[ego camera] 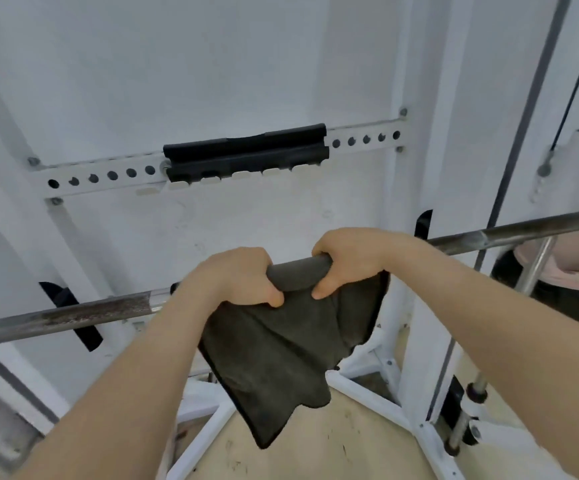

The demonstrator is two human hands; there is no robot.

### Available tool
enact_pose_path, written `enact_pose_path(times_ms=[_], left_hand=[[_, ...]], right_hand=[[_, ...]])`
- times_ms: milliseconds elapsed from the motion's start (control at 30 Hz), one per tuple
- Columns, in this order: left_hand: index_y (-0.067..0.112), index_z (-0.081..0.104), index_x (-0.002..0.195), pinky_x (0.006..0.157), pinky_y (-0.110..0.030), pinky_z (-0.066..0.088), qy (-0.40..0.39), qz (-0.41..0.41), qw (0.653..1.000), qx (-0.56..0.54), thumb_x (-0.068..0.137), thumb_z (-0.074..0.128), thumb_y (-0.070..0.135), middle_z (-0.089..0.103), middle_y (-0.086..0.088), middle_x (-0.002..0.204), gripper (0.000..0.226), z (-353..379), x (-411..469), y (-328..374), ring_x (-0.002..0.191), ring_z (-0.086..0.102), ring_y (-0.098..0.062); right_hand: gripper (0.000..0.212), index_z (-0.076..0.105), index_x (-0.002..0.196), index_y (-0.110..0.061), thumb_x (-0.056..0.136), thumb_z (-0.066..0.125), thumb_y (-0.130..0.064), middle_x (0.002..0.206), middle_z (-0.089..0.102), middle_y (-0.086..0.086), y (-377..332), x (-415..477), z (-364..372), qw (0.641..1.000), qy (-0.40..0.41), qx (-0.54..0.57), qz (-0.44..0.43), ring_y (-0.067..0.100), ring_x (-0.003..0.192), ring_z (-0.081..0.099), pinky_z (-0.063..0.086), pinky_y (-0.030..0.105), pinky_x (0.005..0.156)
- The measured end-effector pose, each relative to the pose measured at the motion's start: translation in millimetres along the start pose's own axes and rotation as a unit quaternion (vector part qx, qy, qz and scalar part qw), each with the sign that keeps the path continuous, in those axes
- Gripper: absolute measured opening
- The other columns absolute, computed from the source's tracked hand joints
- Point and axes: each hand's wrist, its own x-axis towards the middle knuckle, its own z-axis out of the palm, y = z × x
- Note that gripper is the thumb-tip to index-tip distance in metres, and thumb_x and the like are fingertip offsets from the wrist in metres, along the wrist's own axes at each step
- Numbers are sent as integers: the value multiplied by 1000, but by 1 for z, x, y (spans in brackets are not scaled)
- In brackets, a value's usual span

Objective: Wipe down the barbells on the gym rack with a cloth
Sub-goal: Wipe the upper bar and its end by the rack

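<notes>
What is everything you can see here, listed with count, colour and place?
dark grey microfibre cloth: one, grey, draped over the barbell's middle
rusty steel barbell: one, grey-brown, running left to right
black angled hooks: two, black, by the uprights
white holed metal rail: one, white, across the back above
black rubber pad: one, black, on that rail
pale pink round disc: one, pink, far right
left grip: one, bare, curled round the cloth on the barbell
right grip: one, bare, curled round the cloth beside it
</notes>
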Motion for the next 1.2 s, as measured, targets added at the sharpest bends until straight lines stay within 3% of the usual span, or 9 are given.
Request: enact_pose_path(times_ms=[133, 300, 400, 500, 600, 700, 800, 1000, 1200], left_hand=[[28, 72, 97, 86, -36, 55, -100, 16, 984, -148, 71, 77, 49, 73, 10, 92, 34, -16, -4, -3, 83, 69, -10], [44, 62, 99, 80, -25, 47, 211, 20, 965, -155, 64, 80, 52, 58, 18, 93, 40, 3, -33, -11, 88, 56, -2], [41, 65, 86, 78, -31, 50, 270, -9, 943, -197, 65, 78, 53, 65, 17, 83, 27, 16, -46, -20, 82, 59, -3], [33, 70, 83, 79, -34, 51, 313, -50, 938, -142, 86, 64, 44, 70, 17, 81, 12, 13, -56, -35, 83, 64, -6], [32, 70, 93, 81, -32, 49, 344, -67, 930, -110, 95, 51, 40, 70, 19, 89, 20, 11, -74, -55, 87, 61, -4], [30, 68, 108, 85, -30, 48, 336, -33, 938, -85, 95, 54, 33, 67, 20, 100, 19, 22, -96, -74, 96, 55, -1], [26, 68, 106, 86, -30, 49, 365, -22, 924, -112, 91, 60, 21, 66, 18, 93, 18, 34, -116, -95, 93, 55, -3], [23, 73, 96, 90, -25, 47, 462, -47, 877, -120, 82, 57, 0, 64, 19, 97, 31, 44, -167, -153, 99, 58, -5], [25, 60, 112, 80, -25, 43, 403, -154, 895, -112, 83, 53, 6, 62, 11, 104, 36, 44, -218, -217, 98, 56, -10]], right_hand=[[28, 74, 96, -19, 84, 70, -44, 97, 74, -3, 30, -4, -21, 980, -61, 190, 3, 16, 91, 70, 56, 30, 83], [22, 65, 113, -29, 94, 56, -35, 114, 61, -9, 19, -18, -11, 914, 384, 108, -78, 9, 102, 56, 48, 34, 94], [64, 47, 130, -32, 83, 43, -75, 115, 55, -9, -34, -17, 15, 977, 181, -57, -101, 14, 101, 56, 49, 38, 85], [58, 49, 102, -25, 82, 39, -78, 80, 51, -7, -53, 6, 37, 959, 161, -203, -118, 16, 71, 53, 45, 34, 66], [69, 61, 83, -18, 75, 40, -84, 82, 64, -3, -55, 34, 10, 993, -64, -54, -78, 15, 73, 61, 50, 33, 70], [83, 72, 100, -16, 69, 36, -84, 99, 72, -2, -74, 50, -9, 974, -216, -1, -72, 14, 87, 68, 52, 34, 90], [64, 69, 94, -16, 78, 51, -76, 90, 70, -2, -118, 67, 9, 985, -139, -9, -106, 15, 80, 66, 53, 33, 80], [16, 44, 80, -20, 86, 57, -28, 68, 44, -5, -234, 89, 79, 956, 238, -144, -92, 21, 62, 46, 29, 31, 56], [23, 52, 107, -16, 92, 52, -33, 101, 61, 2, -350, 127, 120, 938, 308, -114, -109, 24, 91, 59, 35, 35, 72]])
